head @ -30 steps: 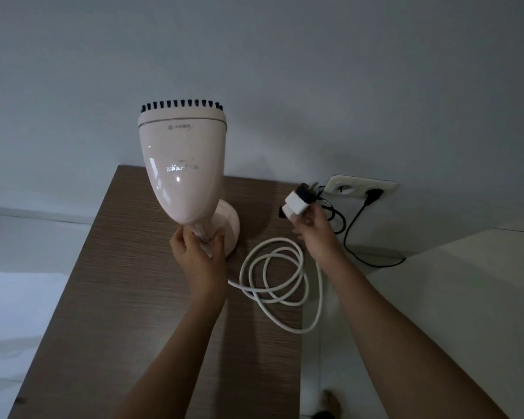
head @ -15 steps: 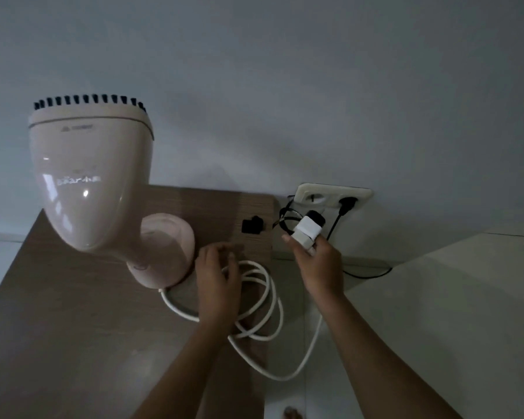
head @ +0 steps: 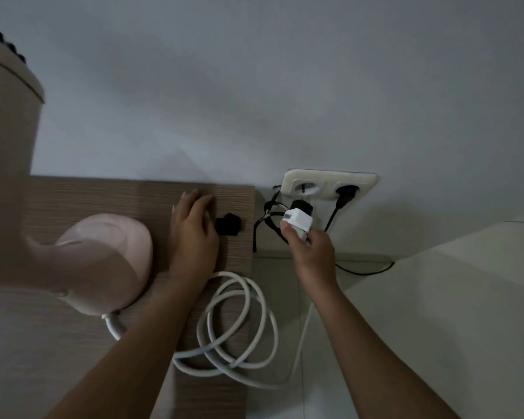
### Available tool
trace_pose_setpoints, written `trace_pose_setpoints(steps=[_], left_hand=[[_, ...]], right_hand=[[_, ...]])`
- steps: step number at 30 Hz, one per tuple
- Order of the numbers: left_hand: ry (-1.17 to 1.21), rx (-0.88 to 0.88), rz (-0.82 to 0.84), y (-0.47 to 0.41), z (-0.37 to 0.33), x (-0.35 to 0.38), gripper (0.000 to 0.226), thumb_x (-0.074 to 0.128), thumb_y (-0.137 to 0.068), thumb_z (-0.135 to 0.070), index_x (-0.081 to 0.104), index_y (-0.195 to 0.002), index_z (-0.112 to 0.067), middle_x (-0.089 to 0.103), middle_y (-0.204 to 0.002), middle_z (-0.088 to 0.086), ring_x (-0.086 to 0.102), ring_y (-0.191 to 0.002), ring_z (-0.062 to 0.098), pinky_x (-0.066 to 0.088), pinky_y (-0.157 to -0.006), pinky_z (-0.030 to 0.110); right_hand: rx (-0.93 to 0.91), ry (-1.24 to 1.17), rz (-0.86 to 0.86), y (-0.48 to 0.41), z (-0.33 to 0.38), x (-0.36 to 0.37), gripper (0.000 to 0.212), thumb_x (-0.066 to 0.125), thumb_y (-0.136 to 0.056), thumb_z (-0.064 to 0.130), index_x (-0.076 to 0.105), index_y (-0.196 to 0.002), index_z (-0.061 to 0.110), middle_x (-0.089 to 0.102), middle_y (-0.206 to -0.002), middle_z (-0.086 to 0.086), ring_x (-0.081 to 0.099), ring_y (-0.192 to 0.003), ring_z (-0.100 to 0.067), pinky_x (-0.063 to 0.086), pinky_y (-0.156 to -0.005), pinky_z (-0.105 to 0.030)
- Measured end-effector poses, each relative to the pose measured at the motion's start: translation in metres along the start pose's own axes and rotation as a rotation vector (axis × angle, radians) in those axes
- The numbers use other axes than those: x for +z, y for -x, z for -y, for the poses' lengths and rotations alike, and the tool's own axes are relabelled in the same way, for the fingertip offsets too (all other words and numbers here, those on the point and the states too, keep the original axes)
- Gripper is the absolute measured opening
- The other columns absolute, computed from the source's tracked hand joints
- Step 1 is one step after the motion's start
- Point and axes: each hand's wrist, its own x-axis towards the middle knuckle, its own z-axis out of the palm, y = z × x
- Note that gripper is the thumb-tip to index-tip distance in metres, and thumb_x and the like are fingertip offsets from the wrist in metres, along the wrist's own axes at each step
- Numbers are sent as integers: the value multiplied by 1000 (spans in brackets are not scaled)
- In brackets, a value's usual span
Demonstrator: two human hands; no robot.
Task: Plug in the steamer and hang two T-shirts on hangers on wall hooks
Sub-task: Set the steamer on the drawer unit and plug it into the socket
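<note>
One plug [head: 297, 222] in right hand [head: 312, 252]; left hand [head: 192, 232] flat

The steamer [head: 97, 258] runs off the left edge, blurred — the plug [head: 297, 223] prongs cannot be made out.

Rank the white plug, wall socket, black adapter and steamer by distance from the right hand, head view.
1. white plug: pinched in the right hand.
2. wall socket: just beyond the plug.
3. black adapter: left, on the table.
4. steamer: far left.
</note>
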Motion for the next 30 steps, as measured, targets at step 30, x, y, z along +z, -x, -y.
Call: trace_pose_setpoints(steps=[30], left_hand=[[-141,105,3,-3,3,7,45,39,-92,-7,44,-136,-11,33,-149,9,20,-142,19,3,-115,26]], right_hand=[[-79,-325,-296,-24,8,30,42,63,-85,10,43,-122,10,53,-111,-3,56,-91,-11,45,-68,-5]])
